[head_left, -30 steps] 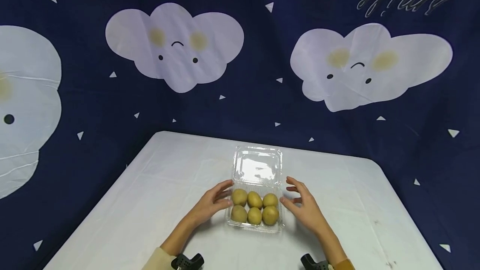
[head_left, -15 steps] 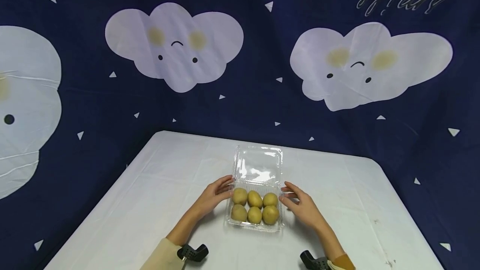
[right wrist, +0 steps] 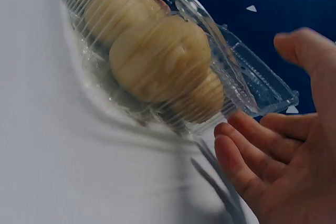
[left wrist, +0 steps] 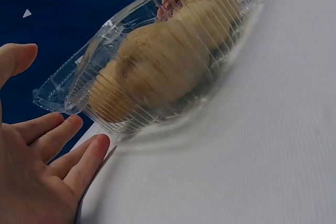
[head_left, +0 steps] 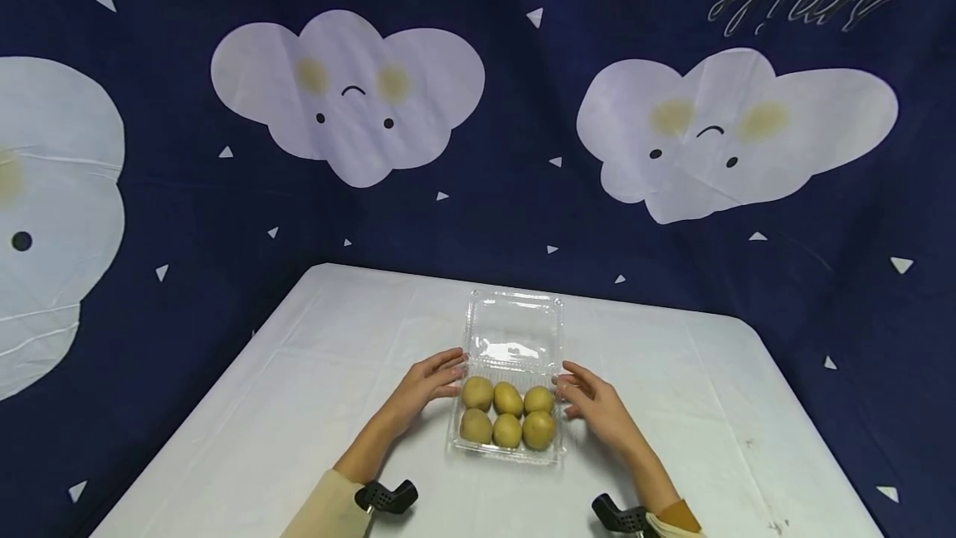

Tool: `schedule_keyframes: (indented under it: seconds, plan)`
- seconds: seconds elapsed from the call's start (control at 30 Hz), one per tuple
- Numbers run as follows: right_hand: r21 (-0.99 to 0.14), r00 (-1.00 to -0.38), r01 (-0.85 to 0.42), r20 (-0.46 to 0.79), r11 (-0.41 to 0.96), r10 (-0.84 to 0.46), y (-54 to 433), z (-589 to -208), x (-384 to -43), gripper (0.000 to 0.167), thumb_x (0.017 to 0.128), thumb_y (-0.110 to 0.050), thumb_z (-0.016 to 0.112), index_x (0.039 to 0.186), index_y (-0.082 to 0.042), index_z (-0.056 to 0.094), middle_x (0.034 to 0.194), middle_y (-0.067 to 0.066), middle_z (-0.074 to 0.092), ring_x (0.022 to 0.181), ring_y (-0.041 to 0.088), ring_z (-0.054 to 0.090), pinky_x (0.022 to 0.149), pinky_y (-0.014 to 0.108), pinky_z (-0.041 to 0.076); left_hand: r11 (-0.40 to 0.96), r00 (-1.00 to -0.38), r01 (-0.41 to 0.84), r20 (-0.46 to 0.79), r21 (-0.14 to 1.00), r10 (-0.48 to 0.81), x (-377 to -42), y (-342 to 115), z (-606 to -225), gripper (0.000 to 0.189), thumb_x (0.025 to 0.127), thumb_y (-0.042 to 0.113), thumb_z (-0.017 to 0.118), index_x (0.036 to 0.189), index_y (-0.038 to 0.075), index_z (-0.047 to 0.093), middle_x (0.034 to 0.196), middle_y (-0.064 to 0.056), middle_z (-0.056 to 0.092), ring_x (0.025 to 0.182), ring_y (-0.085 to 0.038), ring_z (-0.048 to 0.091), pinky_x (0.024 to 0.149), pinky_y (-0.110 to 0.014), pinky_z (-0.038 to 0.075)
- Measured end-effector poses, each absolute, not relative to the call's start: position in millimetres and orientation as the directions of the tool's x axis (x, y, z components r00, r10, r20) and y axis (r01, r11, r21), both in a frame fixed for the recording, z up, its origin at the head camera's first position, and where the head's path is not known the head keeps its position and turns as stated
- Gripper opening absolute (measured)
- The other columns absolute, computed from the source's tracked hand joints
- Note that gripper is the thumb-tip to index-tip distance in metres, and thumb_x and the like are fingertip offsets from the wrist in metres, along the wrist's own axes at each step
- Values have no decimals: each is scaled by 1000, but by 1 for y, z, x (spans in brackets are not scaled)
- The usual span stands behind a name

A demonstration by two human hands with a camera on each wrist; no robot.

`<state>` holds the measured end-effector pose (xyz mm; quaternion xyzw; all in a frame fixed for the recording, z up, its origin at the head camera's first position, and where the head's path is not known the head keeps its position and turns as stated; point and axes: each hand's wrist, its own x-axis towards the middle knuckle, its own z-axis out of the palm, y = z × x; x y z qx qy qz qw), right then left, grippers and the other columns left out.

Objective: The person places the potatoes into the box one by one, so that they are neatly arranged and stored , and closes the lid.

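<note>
A clear plastic clamshell box (head_left: 508,455) sits on the table with its lid (head_left: 514,330) tipped back, away from me. Inside its ribbed base lie several round, yellow-brown, potato-like pieces (head_left: 538,431) in two rows. My left hand (head_left: 424,387) is at the box's left side, fingers extended and fingertips right by the wall near the hinge. On the opposite side, my right hand (head_left: 601,412) has its fingertips at the right wall. Both wrist views show thumb and fingers spread apart, beside the box's ribbed wall (left wrist: 157,72), with nothing gripped.
A white cloth-covered table (head_left: 358,330) spreads out around the box. Behind it hangs a dark blue curtain (head_left: 515,214) printed with white clouds (head_left: 347,98) and small triangles. A black wrist camera (head_left: 386,496) shows at my left sleeve, another black camera (head_left: 618,515) at the right.
My left hand has moved slightly forward along the box's left side. The right hand has shifted a little left, closer to the box wall. Box, lid and contents stay in place.
</note>
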<state>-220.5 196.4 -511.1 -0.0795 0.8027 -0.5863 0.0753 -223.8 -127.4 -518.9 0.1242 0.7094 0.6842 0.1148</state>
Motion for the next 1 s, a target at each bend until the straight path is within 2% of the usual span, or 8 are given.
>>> schedule_keyframes:
  seconds: [0.23,0.5,0.6,0.8,1.0]
  plan:
    - [-962,-976,-14,-46,272,-213,194,-511,-220,64,91,-36,60,144,-9,36,125,16,62,106,23,62,73,29,61,1,-942,16,15,1000,334,-223,-127,-519,54,97,25,51,144,5,35,148,-16,41,130,-36,46,99,-37,54]
    - [-969,-968,-34,-28,245,-249,195,-511,-218,57,94,-30,57,143,-10,37,126,21,60,105,22,63,74,32,61,-13,-944,5,9,1000,329,-220,-127,-517,52,97,23,49,144,7,35,148,-15,41,130,-34,47,98,-36,55]
    - [-975,-968,-34,-22,220,-249,195,-511,-217,53,95,-31,56,142,-12,39,126,22,60,101,20,64,72,32,62,-12,-949,1,4,1000,314,-219,-128,-517,51,97,28,49,143,9,37,148,-15,40,129,-34,47,98,-37,55]
    - [-984,-968,-42,-3,173,-253,197,-515,-215,51,99,-40,44,140,-10,42,125,25,58,99,18,65,73,34,62,-40,-956,-8,4,999,294,-217,-128,-516,58,96,45,46,139,7,41,147,-17,40,129,-36,47,99,-38,54]
    - [-994,-982,14,-34,109,-185,200,-519,-214,54,97,-50,40,133,-10,49,124,22,60,101,19,66,76,32,62,-74,-958,-22,0,997,287,-216,-124,-514,60,97,49,42,133,0,43,142,-20,45,126,-33,52,97,-33,55]
